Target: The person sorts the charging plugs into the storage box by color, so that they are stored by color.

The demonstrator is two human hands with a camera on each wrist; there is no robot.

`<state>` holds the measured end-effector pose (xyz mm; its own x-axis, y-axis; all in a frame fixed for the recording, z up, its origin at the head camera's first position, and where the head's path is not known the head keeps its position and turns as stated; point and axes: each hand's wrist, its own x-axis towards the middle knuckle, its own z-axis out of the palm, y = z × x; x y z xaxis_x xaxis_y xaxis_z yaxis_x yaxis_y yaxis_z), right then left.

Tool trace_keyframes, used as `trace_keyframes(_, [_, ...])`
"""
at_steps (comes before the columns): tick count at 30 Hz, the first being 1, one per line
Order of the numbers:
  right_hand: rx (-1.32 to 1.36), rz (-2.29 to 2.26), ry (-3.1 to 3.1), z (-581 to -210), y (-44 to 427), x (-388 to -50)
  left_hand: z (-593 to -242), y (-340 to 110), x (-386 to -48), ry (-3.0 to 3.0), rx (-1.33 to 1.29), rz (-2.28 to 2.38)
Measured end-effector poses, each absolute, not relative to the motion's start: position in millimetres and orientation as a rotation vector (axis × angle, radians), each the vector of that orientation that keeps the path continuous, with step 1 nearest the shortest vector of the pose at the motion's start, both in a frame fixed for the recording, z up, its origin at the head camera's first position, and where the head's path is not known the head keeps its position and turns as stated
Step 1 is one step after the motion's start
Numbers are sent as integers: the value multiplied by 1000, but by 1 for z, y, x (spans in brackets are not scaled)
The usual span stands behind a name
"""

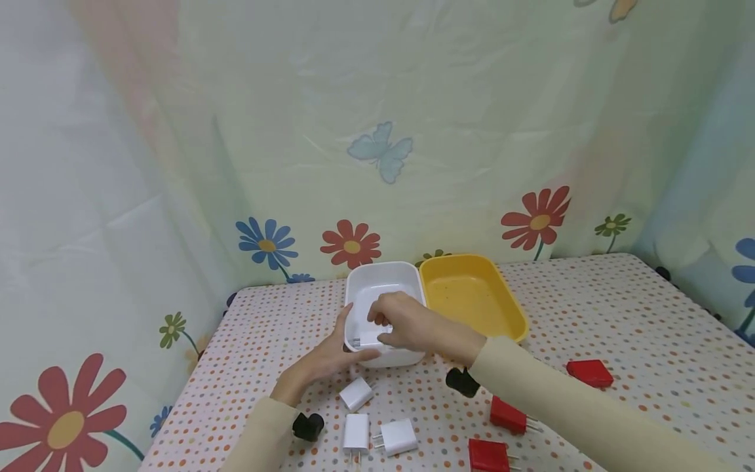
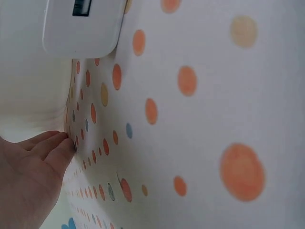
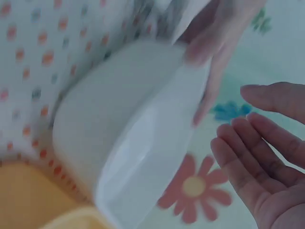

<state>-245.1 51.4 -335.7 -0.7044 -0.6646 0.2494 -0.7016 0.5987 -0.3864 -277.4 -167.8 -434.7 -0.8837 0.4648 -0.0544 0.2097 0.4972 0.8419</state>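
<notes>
Our right hand (image 1: pixel 404 321) hangs over the white bin (image 1: pixel 383 275), its fingers bent but parted from the thumb; in the right wrist view nothing sits between them, so this grip is apart and carries nothing. Our left hand (image 1: pixel 330 357) touches the bin's near left corner, fingers straight along the left wall and thumb stretched along the near wall: spread, not clamped.

Inside the bin, by that same corner, we see metal prongs (image 1: pixel 356 342); how many chargers lie in there we cannot tell, since our right hand hides part of the floor.

The relation that counts, we judge, is that three white chargers lie on the near side of the bin, closer to our left hand than our right. The nearest (image 1: pixel 356 394) lies aslant, just beside the bin; the next (image 1: pixel 356 432) has its long axis toward the bin and its prongs pointing away; the third (image 1: pixel 396 437) lies crosswise, prongs leftward.

Right of the bin, just beside it, stands a yellow bin (image 1: pixel 466 295). Farther out, near and right of the white bin, three red chargers (image 1: pixel 508 415) rest on the dotted tabletop (image 1: pixel 283 328).
</notes>
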Motion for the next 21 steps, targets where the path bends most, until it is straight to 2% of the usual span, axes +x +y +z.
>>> trace_keyframes(6, [1404, 745, -2791, -340, 50, -193, -437, -171, -279, 2498, 558, 1288])
trace_keyframes(10, [1467, 793, -2889, -357, 55, -179, -439, -169, -279, 2490, 573, 1314])
trace_keyframes(13, [1505, 895, -2886, -384, 61, -187, -440, -168, -278, 2493, 578, 1336])
trace_keyframes(19, [1596, 999, -2796, -477, 73, -229, -438, -168, -276, 2507, 564, 1335])
trace_keyframes(21, [1610, 1034, -2806, -496, 74, -238, -436, -168, -276, 2506, 570, 1341])
